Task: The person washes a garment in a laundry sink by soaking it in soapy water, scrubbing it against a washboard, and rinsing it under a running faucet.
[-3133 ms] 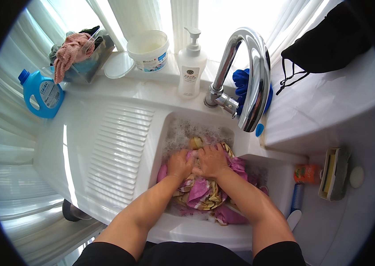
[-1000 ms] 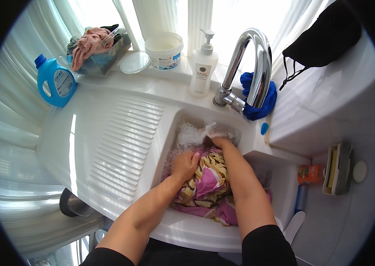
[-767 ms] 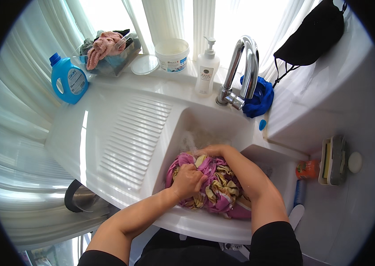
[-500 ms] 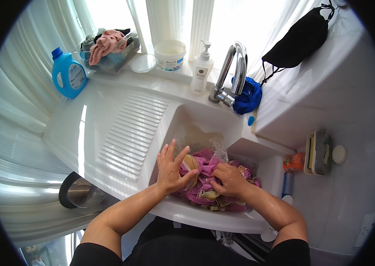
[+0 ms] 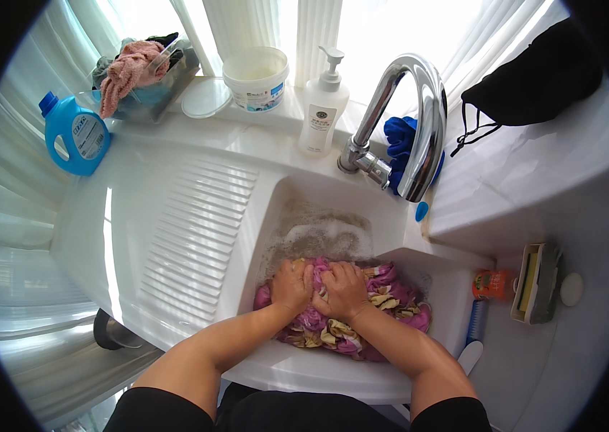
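A wet pink and yellow patterned cloth (image 5: 383,297) lies bunched in the soapy water of a white sink basin (image 5: 322,230). My left hand (image 5: 291,285) and my right hand (image 5: 342,289) sit side by side on the cloth, fingers curled and gripping its folds. Foam covers the water behind the cloth. A chrome tap (image 5: 419,122) arches over the far side of the basin.
A ribbed white draining board (image 5: 189,230) lies left of the basin. A blue detergent bottle (image 5: 74,137), a tray with a pink cloth (image 5: 131,68), a white tub (image 5: 255,78), a pump bottle (image 5: 322,108) and blue gloves (image 5: 399,144) line the back. A black bag (image 5: 535,79) sits at right.
My left hand, spread open half a second ago, has closed on the cloth beside my right hand. The cloth has been pressed back down into the water.
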Motion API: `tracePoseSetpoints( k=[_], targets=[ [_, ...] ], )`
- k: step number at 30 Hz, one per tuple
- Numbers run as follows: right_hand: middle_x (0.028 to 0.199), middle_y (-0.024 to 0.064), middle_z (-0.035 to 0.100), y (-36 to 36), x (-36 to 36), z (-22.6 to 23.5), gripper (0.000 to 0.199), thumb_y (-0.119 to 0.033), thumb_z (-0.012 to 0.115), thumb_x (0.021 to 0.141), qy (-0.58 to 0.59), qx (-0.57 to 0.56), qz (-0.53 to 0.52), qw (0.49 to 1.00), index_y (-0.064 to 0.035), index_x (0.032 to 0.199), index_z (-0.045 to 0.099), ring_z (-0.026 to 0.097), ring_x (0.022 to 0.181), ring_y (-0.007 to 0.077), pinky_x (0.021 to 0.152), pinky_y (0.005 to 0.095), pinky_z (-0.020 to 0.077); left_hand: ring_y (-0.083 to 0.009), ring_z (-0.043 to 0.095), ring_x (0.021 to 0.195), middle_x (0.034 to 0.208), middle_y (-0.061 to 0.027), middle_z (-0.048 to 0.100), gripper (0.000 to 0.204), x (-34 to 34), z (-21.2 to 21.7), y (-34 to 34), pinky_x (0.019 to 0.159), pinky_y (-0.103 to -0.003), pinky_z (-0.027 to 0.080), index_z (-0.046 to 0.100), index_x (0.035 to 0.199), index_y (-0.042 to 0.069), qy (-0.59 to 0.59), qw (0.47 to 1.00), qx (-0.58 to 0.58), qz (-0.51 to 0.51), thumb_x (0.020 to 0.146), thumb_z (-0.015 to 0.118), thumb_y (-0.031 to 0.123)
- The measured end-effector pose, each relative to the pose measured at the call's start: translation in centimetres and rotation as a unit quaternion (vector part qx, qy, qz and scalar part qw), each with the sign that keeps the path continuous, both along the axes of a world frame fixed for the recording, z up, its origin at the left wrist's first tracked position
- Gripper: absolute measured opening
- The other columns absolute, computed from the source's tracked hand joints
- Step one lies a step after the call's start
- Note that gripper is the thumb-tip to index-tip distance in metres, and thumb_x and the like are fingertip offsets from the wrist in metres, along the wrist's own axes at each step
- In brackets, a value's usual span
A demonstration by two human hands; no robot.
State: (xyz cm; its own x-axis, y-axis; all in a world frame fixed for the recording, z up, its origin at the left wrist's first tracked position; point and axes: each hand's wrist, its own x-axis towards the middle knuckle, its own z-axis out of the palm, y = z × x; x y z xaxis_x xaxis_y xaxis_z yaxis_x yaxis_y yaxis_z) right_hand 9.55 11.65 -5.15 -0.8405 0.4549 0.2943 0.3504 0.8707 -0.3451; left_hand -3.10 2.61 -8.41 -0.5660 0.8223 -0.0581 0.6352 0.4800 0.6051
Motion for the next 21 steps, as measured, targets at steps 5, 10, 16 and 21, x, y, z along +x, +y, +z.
tracePoseSetpoints(
  k=[5, 10, 16, 21],
  targets=[
    [0.092, 0.0166, 0.063, 2.5, -2.9, -2.9, 0.035, -0.037, 0.059, 0.074, -0.112, -0.095, -0.058, 0.987, -0.005, 0.086, 0.065, 0.058, 0.088, 0.0329, 0.078, 0.046, 0.0439, -0.043, 0.063, 0.087, 0.092, -0.0228, 0.067, 0.04, -2.8, -4.0, 3.8, 0.077, -0.05, 0.05, 0.066, 0.098, 0.004, -0.085, 0.988, -0.13, 0.019, 0.097, 0.044, 0.037],
    [0.107, 0.0223, 0.061, 6.7, -7.4, -8.0, 0.043, -0.038, 0.057, 0.08, -0.183, -0.302, -0.148, 0.924, -0.0047, 0.105, 0.065, 0.057, 0.103, 0.0359, 0.089, 0.0464, 0.0442, -0.0436, 0.061, 0.1, 0.104, -0.0259, 0.064, 0.047, -5.8, -5.9, 8.3, 0.088, -0.049, 0.049, 0.062, 0.112, 0.0, -0.069, 0.943, -0.309, -0.103, 0.095, 0.046, 0.041],
    [0.126, 0.0239, 0.054, 6.2, -6.6, -1.0, 0.05, -0.041, 0.061, 0.084, -0.144, -0.366, -0.154, 0.906, -0.007, 0.121, 0.061, 0.051, 0.119, 0.034, 0.1, 0.0434, 0.0402, -0.043, 0.057, 0.109, 0.115, -0.0269, 0.06, 0.052, -5.8, -1.5, 7.0, 0.092, -0.05, 0.046, 0.057, 0.121, -0.002, -0.057, 0.976, -0.209, 0.007, 0.094, 0.048, 0.042],
    [0.141, 0.0208, 0.042, 4.0, 5.7, 5.2, 0.073, -0.047, 0.073, 0.074, -0.07, -0.132, 0.077, 0.986, -0.0173, 0.137, 0.049, 0.04, 0.128, 0.0437, 0.101, 0.0583, 0.0335, -0.0439, 0.041, 0.127, 0.136, -0.0298, 0.043, 0.083, -2.4, 7.6, -2.5, 0.1, -0.052, 0.041, 0.035, 0.14, -0.006, -0.061, 0.98, -0.066, -0.175, 0.085, 0.061, 0.051]
  ],
)
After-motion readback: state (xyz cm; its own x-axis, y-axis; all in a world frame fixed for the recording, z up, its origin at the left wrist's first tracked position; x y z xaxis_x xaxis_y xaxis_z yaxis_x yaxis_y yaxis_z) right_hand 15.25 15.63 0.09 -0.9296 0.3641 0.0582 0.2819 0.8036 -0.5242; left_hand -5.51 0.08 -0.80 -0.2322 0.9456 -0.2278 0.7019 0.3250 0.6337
